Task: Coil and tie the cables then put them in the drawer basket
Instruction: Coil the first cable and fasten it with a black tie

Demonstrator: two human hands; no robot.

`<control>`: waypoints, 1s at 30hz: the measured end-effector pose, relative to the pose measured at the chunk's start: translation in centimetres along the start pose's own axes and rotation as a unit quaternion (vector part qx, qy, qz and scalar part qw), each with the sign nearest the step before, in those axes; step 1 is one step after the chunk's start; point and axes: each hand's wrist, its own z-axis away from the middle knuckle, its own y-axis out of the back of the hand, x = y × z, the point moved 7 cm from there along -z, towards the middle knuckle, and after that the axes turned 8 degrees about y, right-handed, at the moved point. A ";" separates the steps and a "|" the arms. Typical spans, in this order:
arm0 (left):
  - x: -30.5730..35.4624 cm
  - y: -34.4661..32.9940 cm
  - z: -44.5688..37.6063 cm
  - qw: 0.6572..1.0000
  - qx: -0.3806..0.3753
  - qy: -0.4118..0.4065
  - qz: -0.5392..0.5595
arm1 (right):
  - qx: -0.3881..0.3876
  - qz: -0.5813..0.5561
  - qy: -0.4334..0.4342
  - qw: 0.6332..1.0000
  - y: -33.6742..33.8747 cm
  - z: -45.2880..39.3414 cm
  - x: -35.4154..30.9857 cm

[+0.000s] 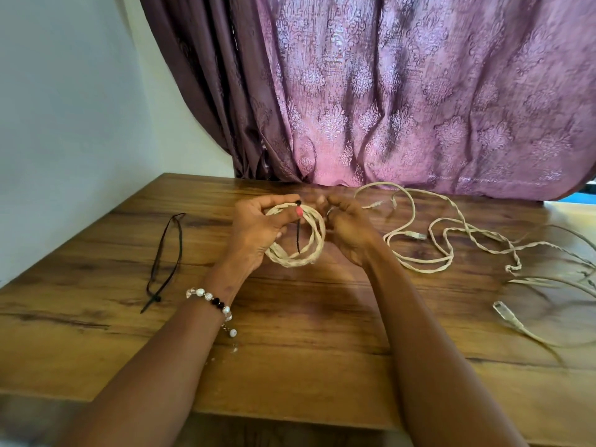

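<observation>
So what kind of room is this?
Probably a room in a home. A purple patterned curtain hangs behind a wooden table set against a plain white wall, and loose cables lie on it.

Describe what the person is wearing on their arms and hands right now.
Both forearms are bare, with no sleeves in view. The left wrist carries a beaded bracelet of clear, white and black beads with a small dangling chain. The left hand has a pink-painted thumbnail. The right hand seems to wear a ring.

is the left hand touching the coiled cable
Touching. The head view shows the left hand gripping the coiled cable, fingers curled round its upper strands.
</observation>
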 end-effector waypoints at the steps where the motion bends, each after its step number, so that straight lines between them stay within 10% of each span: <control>1: 0.3 -0.1 0.0 0.998 -0.004 -0.031 -0.048 | -0.006 0.016 -0.041 0.999 -0.1 0.3 0.6; 18: 3.2 -0.6 1.8 0.934 -0.056 -0.260 -0.239 | 0.002 -0.217 -0.212 0.953 -1.5 1.6 1.6; 30: 2.4 -0.8 1.6 0.922 0.000 -0.292 -0.254 | 0.205 -0.113 -0.019 0.972 0.8 0.9 0.1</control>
